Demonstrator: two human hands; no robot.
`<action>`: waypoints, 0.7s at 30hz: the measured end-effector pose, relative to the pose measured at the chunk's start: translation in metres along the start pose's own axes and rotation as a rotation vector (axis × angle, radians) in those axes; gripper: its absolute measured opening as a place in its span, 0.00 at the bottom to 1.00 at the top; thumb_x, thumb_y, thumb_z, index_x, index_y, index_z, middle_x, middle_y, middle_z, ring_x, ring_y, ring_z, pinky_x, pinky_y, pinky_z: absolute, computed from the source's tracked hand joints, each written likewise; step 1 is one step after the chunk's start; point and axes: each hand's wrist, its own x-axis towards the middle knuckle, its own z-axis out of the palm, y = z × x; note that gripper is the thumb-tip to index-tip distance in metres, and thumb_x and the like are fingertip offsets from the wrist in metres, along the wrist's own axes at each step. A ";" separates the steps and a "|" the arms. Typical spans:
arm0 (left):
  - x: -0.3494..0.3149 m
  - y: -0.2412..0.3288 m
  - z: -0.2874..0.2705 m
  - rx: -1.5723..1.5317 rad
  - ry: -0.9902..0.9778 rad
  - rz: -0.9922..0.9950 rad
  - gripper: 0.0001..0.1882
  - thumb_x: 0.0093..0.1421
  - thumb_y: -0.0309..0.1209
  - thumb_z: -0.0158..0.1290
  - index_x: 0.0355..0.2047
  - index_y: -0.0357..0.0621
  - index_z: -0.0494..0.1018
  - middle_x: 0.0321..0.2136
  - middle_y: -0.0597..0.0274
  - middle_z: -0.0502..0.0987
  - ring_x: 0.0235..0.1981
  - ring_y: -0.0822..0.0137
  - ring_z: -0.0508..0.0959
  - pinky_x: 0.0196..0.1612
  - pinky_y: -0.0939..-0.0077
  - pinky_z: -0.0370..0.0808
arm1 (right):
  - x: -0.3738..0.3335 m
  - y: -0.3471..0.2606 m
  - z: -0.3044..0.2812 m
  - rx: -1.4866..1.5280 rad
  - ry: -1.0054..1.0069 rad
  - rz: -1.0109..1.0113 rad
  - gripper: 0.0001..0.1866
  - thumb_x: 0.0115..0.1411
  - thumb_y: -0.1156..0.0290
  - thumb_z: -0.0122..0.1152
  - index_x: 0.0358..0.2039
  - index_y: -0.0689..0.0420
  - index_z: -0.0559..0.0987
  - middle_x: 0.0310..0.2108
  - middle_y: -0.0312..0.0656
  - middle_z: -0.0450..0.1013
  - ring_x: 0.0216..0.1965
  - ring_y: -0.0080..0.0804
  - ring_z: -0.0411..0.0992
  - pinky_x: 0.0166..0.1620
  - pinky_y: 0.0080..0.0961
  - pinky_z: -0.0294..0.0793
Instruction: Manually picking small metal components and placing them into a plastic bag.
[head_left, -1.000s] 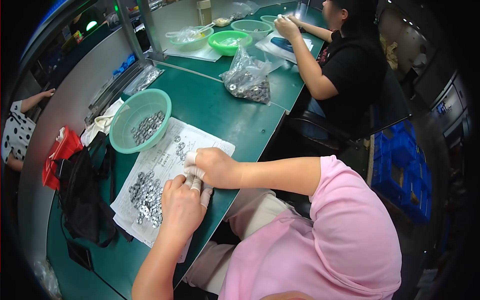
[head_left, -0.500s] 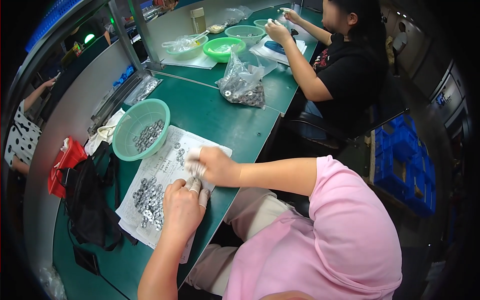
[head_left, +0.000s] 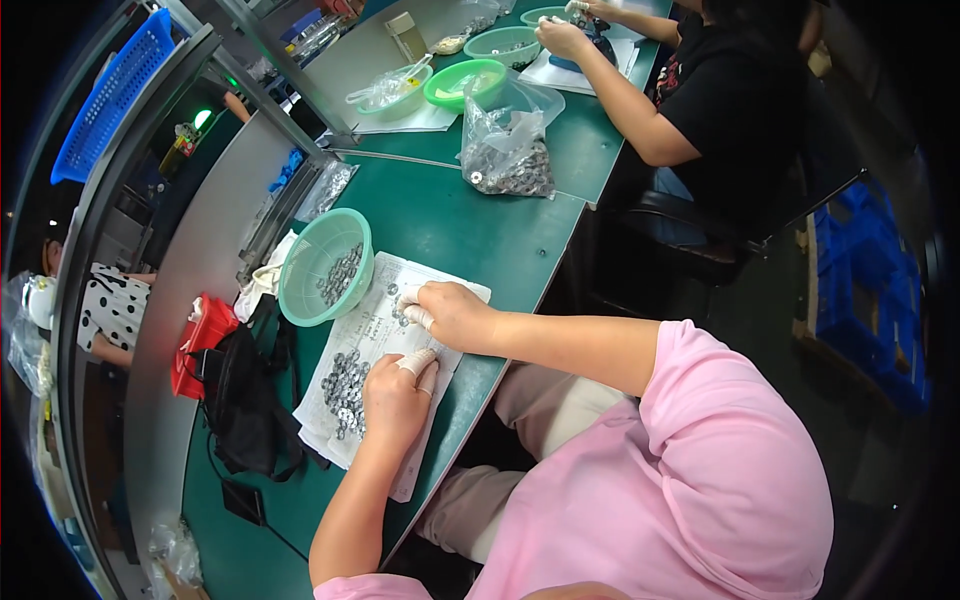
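Basket (head_left: 297, 270) near papers (head_left: 372, 328): metal discs (head_left: 341, 276). Plastic bag (head_left: 487, 125): similar discs (head_left: 515, 178).

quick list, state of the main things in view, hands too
paper: flat, partly covered
metal discs: loose, piled on the paper
pale green basket: partly filled with discs
plastic bag: partly filled with discs
black bag: slumped
left hand: fingers curled, grip unclear
right hand: fingers curled, grip unclear

Green worktable (head_left: 430, 210) (slightly glossy), grey partition (head_left: 190, 245), dark floor (head_left: 760, 375).
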 end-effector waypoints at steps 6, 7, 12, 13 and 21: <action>0.021 0.005 -0.027 -0.034 0.147 -0.059 0.09 0.50 0.21 0.57 0.33 0.44 0.80 0.25 0.58 0.79 0.25 0.67 0.77 0.29 0.75 0.73 | -0.004 -0.003 -0.003 -0.039 -0.101 -0.022 0.08 0.54 0.75 0.50 0.32 0.59 0.77 0.31 0.51 0.73 0.38 0.50 0.72 0.41 0.41 0.71; 0.029 0.010 -0.034 -0.104 0.196 -0.116 0.10 0.51 0.20 0.57 0.34 0.43 0.80 0.26 0.58 0.80 0.25 0.71 0.77 0.28 0.79 0.73 | -0.004 -0.004 -0.005 -0.042 -0.119 -0.021 0.08 0.53 0.75 0.50 0.31 0.59 0.77 0.30 0.51 0.73 0.38 0.50 0.72 0.40 0.41 0.70; 0.102 0.055 -0.043 -0.211 0.294 0.092 0.15 0.47 0.19 0.59 0.36 0.48 0.79 0.25 0.60 0.80 0.24 0.68 0.76 0.28 0.78 0.72 | -0.003 0.001 -0.006 -0.047 -0.184 -0.028 0.06 0.53 0.75 0.48 0.27 0.59 0.75 0.29 0.50 0.72 0.36 0.50 0.72 0.38 0.43 0.70; 0.119 0.063 -0.040 -0.184 0.289 0.205 0.16 0.47 0.20 0.59 0.37 0.48 0.79 0.26 0.60 0.80 0.25 0.67 0.77 0.28 0.77 0.73 | -0.003 0.001 -0.003 -0.043 -0.184 -0.038 0.06 0.53 0.75 0.48 0.27 0.59 0.75 0.29 0.50 0.72 0.36 0.50 0.72 0.38 0.43 0.70; 0.263 0.080 -0.006 0.182 0.356 0.310 0.14 0.52 0.29 0.58 0.41 0.44 0.77 0.36 0.55 0.79 0.35 0.56 0.78 0.40 0.66 0.73 | -0.009 0.011 0.028 0.040 0.004 -0.205 0.05 0.52 0.76 0.49 0.26 0.59 0.75 0.27 0.49 0.72 0.34 0.48 0.72 0.37 0.41 0.70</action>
